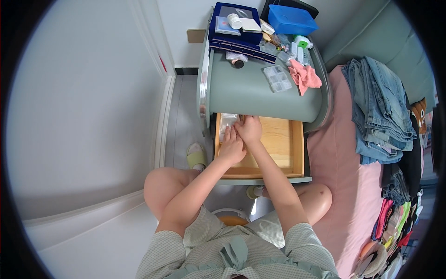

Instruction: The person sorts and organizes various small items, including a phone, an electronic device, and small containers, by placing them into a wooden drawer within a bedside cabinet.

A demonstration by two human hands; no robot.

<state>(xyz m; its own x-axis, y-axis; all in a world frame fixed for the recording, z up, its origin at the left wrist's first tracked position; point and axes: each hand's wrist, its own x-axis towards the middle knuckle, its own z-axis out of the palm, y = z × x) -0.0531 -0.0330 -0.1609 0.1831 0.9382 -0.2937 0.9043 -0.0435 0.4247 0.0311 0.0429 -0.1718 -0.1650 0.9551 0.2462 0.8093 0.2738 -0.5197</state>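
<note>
A: Both hands in the open wooden drawer (278,139)?
B: Yes. Left hand (231,148) lies flat on a clear packet (226,124) at the back-left corner; right hand (249,129) curls beside it, its grip hidden.

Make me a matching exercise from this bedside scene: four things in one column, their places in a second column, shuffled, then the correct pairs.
Things:
1. Pink cloth
2. Blue lidded box
3. Clear packet
4. Folded jeans

Places:
A. On the bed, right of the nightstand
B. In the open wooden drawer, by the left hand and right hand
C. Nightstand top, right side
D. Far back corner of the nightstand

Pairs: 1-C, 2-D, 3-B, 4-A
</note>
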